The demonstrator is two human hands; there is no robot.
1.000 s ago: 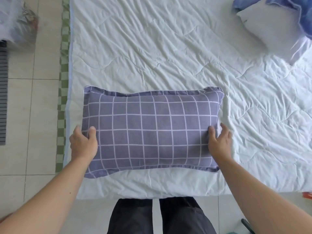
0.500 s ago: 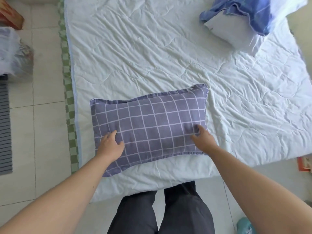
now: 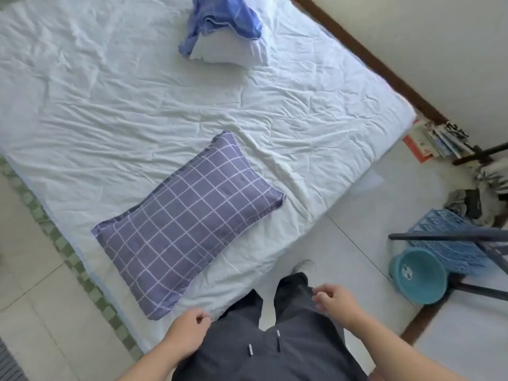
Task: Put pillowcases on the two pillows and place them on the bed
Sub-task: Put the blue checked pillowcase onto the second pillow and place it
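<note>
On bed (image 3: 110, 105) — checked pillow (image 3: 189, 218) flat; teal basin (image 3: 417, 276) beside blue crate (image 3: 445, 243).

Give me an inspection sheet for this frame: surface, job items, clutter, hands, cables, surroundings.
Surface: bed covered in wrinkled white bedding, on a tiled floor.
Job's things: checked pillow is cased and lies on the near part of the bed, untouched. White pillow lies at the far side, uncased, with the blue pillowcase draped loosely over it.
Clutter: nothing seen on the bed besides these.
Hands: left hand and right hand are both off the pillow, near the person's trousers, fingers loosely curled, holding nothing.
Cables: nothing seen.
Surroundings: teal basin and blue crate on the floor to the right, a stack of books by the wall.
</note>
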